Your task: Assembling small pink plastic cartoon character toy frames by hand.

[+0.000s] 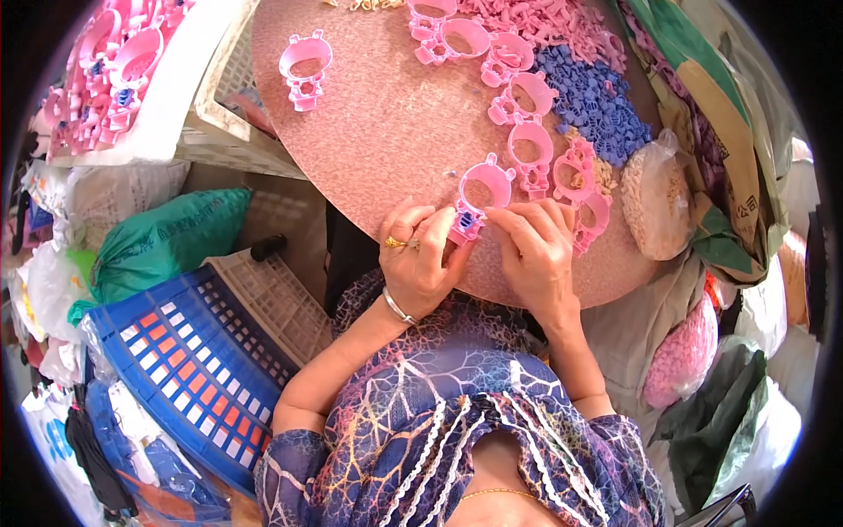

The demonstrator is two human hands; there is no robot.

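At the near edge of the round table, my left hand (416, 255) is closed on a pink plastic toy part (488, 182) with a large ring and ears. A small blue piece (469, 218) sits in its lower section, between my fingers. My right hand (540, 250) has its fingers drawn together at the right side of the same part, the fingertips touching it below the ring. Similar pink parts without visible blue pieces, such as this ring part (530, 145), form a curved row beyond my right hand. One more pink part (306, 68) lies apart at the far left.
On the table (386, 132) are a heap of blue pieces (593, 101), a heap of pink pieces (562, 26) and a clear bag of beige pieces (657, 198). A container of pink parts (114, 79) stands far left. A blue crate (184, 378) and filled bags surround me.
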